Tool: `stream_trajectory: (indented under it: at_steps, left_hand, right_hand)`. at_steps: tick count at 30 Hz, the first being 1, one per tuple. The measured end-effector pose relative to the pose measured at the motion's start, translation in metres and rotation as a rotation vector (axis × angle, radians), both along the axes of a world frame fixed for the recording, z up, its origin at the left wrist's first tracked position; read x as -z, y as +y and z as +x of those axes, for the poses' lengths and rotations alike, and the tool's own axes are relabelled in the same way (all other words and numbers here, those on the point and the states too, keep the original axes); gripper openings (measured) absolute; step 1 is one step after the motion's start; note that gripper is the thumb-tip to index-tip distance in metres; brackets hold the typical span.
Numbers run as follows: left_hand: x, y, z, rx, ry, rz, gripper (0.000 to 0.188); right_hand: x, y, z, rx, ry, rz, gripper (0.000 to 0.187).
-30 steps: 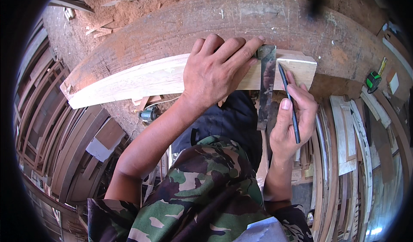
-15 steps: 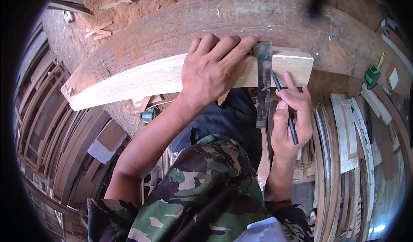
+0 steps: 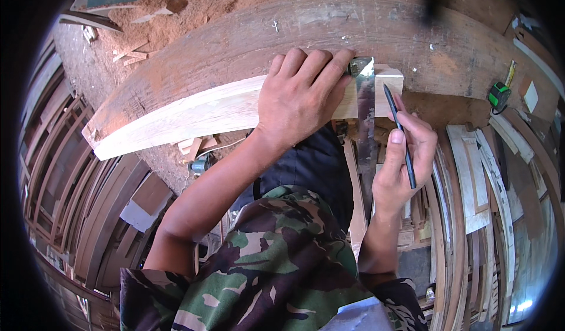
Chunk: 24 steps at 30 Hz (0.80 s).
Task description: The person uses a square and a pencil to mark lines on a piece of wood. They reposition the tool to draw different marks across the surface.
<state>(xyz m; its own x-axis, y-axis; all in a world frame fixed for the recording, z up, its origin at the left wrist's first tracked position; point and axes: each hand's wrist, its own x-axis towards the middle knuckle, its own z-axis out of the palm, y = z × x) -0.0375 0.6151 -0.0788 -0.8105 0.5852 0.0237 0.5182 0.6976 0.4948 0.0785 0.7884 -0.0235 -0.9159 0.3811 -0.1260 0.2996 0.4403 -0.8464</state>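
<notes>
We see a pale plank lying flat along the near edge of the dark, worn worktop. Its long axis runs left to right across the view, bowed by the lens, its left end lower and nearer us, its squared right end up beside the pencil tip.

Left hand lies palm-down on the plank near its right end, fingers spread flat, their tips reaching over the far edge. It grips nothing; it presses the wood and the stock of a try square.

The square's metal blade lies across the plank, at right angles to its length, and hangs down past the near edge towards our body.

Right hand sits just right of the blade, fingers closed around a dark pencil. The pencil stands nearly parallel to the blade, tip up on the plank's right end, close beside the blade's edge.

A green tape measure rests on the worktop, well apart to the right. Reddish sawdust lies beyond the worktop's far edge.
</notes>
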Motion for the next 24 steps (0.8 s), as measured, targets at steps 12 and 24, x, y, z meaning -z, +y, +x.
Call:
stream_trajectory:
  at_steps: [12, 24]
  left_hand:
    - [0.0073, -0.0001, -0.0004, 0.037, 0.037, -0.012, 0.045]
    - [0.0019, 0.0004, -0.0019, 0.016, -0.013, 0.017, 0.048]
  right_hand:
    - [0.0074, 0.0024, 0.0010, 0.040, 0.035, -0.017, 0.021]
    - [0.0019, 0.0035, -0.0048, -0.015, -0.013, 0.089, 0.023]
